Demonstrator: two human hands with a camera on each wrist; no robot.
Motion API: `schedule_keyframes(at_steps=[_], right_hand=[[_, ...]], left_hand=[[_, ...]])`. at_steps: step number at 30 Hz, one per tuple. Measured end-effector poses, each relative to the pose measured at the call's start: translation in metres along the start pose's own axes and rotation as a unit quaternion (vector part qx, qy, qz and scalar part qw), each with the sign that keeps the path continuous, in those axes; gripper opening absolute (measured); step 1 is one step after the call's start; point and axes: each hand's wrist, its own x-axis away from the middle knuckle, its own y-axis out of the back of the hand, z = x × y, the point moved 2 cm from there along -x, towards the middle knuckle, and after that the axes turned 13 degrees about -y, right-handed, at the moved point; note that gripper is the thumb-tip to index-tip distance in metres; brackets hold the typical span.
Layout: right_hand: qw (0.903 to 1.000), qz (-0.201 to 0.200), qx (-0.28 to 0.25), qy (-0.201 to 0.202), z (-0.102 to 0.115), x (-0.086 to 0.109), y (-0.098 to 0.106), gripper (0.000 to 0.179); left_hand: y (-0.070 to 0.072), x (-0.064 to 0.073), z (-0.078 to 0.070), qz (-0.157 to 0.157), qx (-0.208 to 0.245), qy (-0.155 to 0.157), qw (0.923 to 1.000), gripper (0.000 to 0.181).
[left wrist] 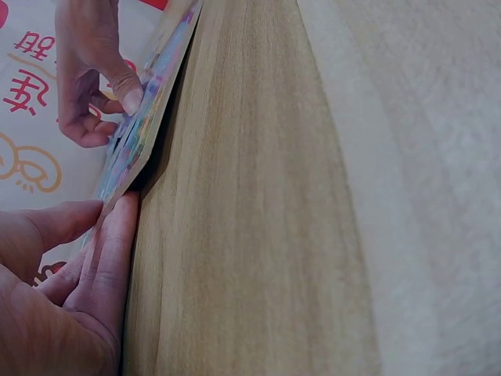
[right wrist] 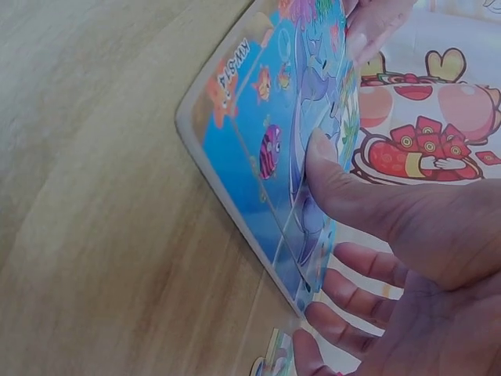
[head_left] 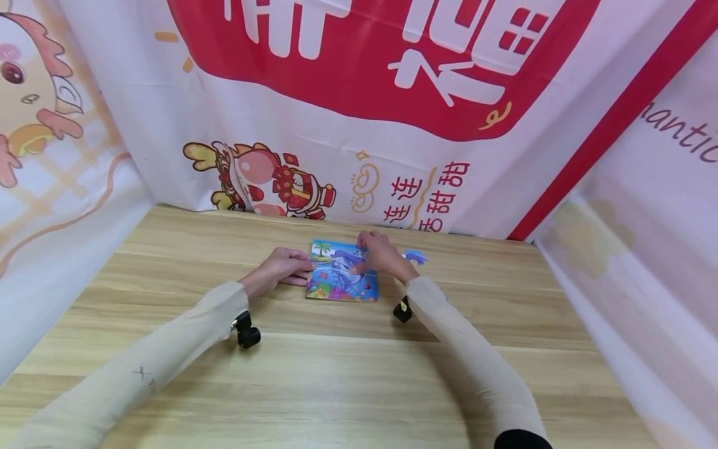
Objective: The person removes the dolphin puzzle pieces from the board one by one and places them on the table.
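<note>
A flat jigsaw puzzle [head_left: 336,288] with a blue sea picture, dolphins and a palm tree lies near the back of the table. My left hand [head_left: 283,267] pinches its left edge, thumb above and fingers beneath, as the left wrist view shows; that edge is slightly raised. My right hand [head_left: 384,257] reaches over the puzzle's right side. Its thumb [right wrist: 337,176] presses on the dolphin picture, while the other fingers [right wrist: 356,294] are loosely bent beside the far edge. Thin seams between pieces cross the picture in the right wrist view.
A small blue cut-out piece [head_left: 415,256] lies on the wooden table [head_left: 336,374], just right of the right hand. Printed cloth [head_left: 314,112] hangs behind the table, and more cloth [head_left: 634,249] stands along the right side.
</note>
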Motion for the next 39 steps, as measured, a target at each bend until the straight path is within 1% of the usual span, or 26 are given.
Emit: schedule_keyframes(at_steps=[4,11,15,19,22,25,29,34,36,39], right_hand=[[0.9999,-0.011,-0.01,0.001,0.0,0.0,-0.001,0.06],[0.9983,-0.021,-0.054,0.008,-0.002,0.004,-0.006,0.062],[0.9972,-0.032,-0.066,0.015,-0.004,0.005,-0.007,0.054],[0.9948,-0.047,-0.081,0.038,-0.009,0.005,-0.007,0.039],[0.9906,-0.055,-0.108,0.064,-0.012,0.004,-0.006,0.03],[0.9846,-0.057,-0.146,0.078,-0.014,0.006,-0.001,0.026],[0.9774,-0.051,-0.194,0.066,-0.017,0.007,0.004,0.025],[0.9668,-0.045,-0.246,0.051,-0.02,0.003,0.004,0.025],[0.9612,-0.034,-0.269,0.051,-0.021,0.002,0.004,0.025],[0.9508,-0.006,-0.305,0.054,-0.022,0.003,0.004,0.026]], left_hand=[[0.0,0.0,0.0,-0.002,0.0,0.0,1.0,0.05],[0.001,-0.002,0.002,0.0,-0.001,-0.004,1.0,0.05],[0.0,-0.003,0.004,-0.002,-0.001,-0.006,1.0,0.048],[-0.001,-0.003,0.004,-0.002,-0.006,-0.009,0.9999,0.048],[0.0,-0.002,0.005,-0.004,-0.005,-0.01,0.9999,0.049],[0.0,-0.003,0.004,-0.003,-0.002,-0.013,0.9999,0.05],[0.0,-0.004,0.004,-0.001,0.0,-0.017,0.9999,0.051],[0.0,-0.003,0.004,-0.003,-0.001,-0.019,0.9998,0.049],[0.0,-0.003,0.004,-0.004,-0.003,-0.016,0.9999,0.047],[0.0,-0.002,0.005,-0.004,-0.006,-0.014,0.9999,0.047]])
